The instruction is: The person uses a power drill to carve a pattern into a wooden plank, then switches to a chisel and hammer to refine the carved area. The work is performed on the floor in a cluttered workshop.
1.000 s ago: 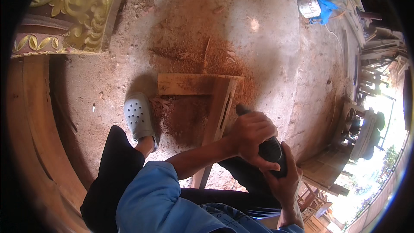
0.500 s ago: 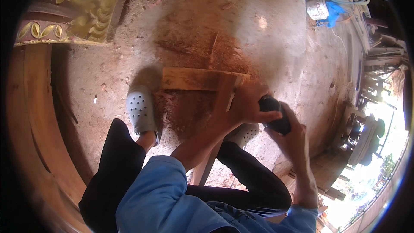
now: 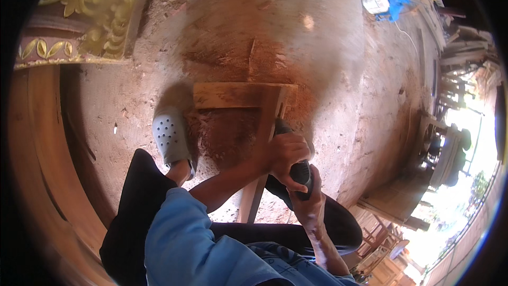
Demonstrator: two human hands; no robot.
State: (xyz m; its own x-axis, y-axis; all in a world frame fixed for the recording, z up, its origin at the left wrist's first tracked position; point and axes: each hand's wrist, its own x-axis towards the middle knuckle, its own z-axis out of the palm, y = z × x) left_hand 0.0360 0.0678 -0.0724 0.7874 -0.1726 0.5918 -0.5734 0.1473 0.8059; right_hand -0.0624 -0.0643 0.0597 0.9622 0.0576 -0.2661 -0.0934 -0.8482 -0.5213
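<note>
Left hand (image 3: 289, 154) and right hand (image 3: 310, 201) in curled grip around black tool (image 3: 300, 172).

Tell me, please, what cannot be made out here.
Head view: the middle of the dark tool, hidden by the left hand.
Head view: part of the right hand, behind the dark tool.
Head view: the left end of the gilded panel, cut off by the edge.
Head view: the outdoor area, washed out by glare.

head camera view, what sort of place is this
Most likely a woodworking shop: what looks like reddish sawdust is spread around a jointed wooden workpiece, and a carved panel with gold-coloured relief shows at the upper left.
</note>
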